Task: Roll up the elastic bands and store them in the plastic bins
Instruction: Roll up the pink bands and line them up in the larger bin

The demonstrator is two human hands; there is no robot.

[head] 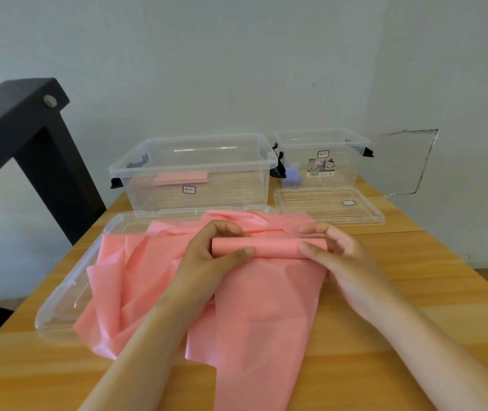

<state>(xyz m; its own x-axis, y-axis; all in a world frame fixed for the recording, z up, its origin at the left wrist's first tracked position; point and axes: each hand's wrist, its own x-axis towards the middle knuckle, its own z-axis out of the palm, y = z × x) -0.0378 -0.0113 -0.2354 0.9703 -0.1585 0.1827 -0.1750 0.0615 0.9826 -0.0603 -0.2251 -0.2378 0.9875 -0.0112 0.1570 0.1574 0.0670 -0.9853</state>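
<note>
A wide pink elastic band (263,307) lies spread toward me on the wooden table, its far end wound into a short roll (275,247). My left hand (216,250) grips the roll's left end with thumb and curled fingers. My right hand (334,250) holds the right end the same way. More loose pink band (124,280) is crumpled to the left, partly over a clear lid. Behind stand two clear plastic bins: the large one (136,167) holds a rolled pink band (180,177), and the small one (355,143) holds a rolled purple band (292,175).
A large clear lid (62,304) lies under the crumpled band at the left, and a small lid (328,204) lies in front of the small bin. A black metal frame (29,137) stands at the left. A white wall is close behind the bins.
</note>
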